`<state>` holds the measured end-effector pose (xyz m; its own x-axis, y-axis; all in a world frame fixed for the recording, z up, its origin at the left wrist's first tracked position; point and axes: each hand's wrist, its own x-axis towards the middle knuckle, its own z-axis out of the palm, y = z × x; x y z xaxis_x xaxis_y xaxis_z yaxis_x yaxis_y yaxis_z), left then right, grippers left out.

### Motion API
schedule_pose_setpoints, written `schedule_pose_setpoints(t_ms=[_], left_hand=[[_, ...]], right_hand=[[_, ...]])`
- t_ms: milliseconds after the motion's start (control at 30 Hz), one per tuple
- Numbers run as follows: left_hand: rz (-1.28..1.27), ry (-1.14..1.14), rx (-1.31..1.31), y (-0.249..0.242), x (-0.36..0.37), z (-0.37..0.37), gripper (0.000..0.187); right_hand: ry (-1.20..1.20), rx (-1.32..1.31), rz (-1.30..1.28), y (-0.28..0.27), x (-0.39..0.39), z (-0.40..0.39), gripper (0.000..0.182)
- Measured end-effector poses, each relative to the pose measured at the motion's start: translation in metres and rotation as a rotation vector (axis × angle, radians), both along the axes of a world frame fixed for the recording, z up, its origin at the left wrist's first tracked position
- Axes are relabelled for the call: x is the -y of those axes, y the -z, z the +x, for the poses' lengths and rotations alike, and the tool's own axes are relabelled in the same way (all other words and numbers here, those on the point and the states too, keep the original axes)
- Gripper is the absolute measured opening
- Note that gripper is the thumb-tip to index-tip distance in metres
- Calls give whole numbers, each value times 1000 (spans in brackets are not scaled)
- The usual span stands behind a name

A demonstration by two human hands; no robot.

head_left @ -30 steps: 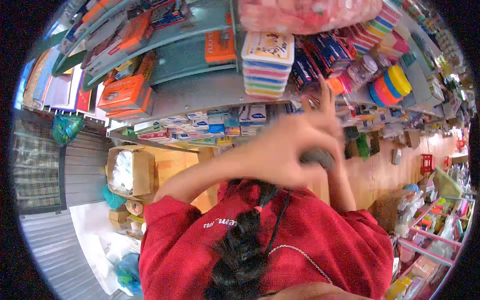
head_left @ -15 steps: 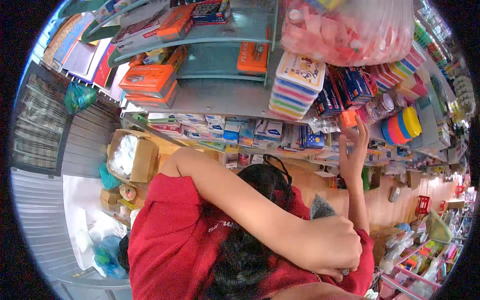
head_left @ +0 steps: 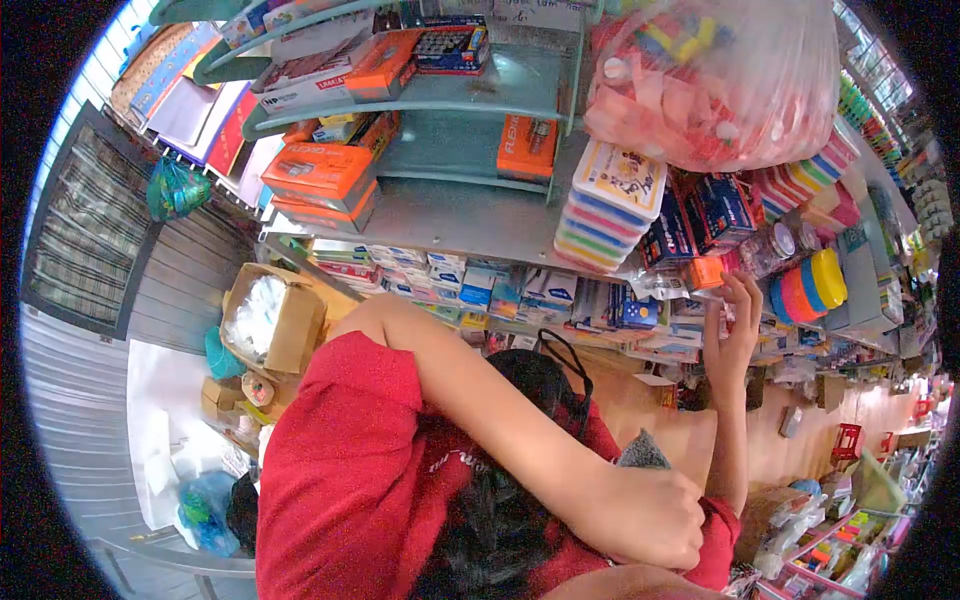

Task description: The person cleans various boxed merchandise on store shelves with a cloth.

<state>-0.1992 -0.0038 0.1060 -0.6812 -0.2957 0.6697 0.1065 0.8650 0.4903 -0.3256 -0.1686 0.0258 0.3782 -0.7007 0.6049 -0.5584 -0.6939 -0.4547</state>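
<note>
My right hand [head_left: 735, 320] is raised to the shelf with its fingers spread. Its fingertips are right at the edge of a small orange box [head_left: 706, 272] lying at the shelf's front. Behind that box stand dark blue battery boxes [head_left: 720, 212]. A stack of coloured plastic containers [head_left: 610, 205] is to their left. My left hand [head_left: 645, 512] is closed low in front of my chest, the forearm crossing the body. A grey cloth [head_left: 643, 450] sticks out beside its wrist, and the closed fingers hide the rest.
Orange boxes [head_left: 320, 172] and a battery carton [head_left: 452, 45] sit on the tiered shelf. A bulging clear bag [head_left: 710, 90] hangs over its right side. Colourful round tubs [head_left: 808, 288] stand right of my hand. An open carton [head_left: 300, 320] is at the left.
The view has shifted, so the shelf now appears lower and further right. My right hand's fingers have moved from over the small orange box to its right edge. My left hand stays closed.
</note>
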Motion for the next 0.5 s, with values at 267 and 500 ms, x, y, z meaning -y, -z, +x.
schedule_pose_setpoints(t_ms=[267, 500], left_hand=[[-81, 379, -288, -36, 9, -28, 16], [159, 677, -346, -44, 3, -54, 19]], right_hand=[[114, 54, -200, -18, 13, -10, 18], [44, 170, -103, -10, 12, 8, 15]])
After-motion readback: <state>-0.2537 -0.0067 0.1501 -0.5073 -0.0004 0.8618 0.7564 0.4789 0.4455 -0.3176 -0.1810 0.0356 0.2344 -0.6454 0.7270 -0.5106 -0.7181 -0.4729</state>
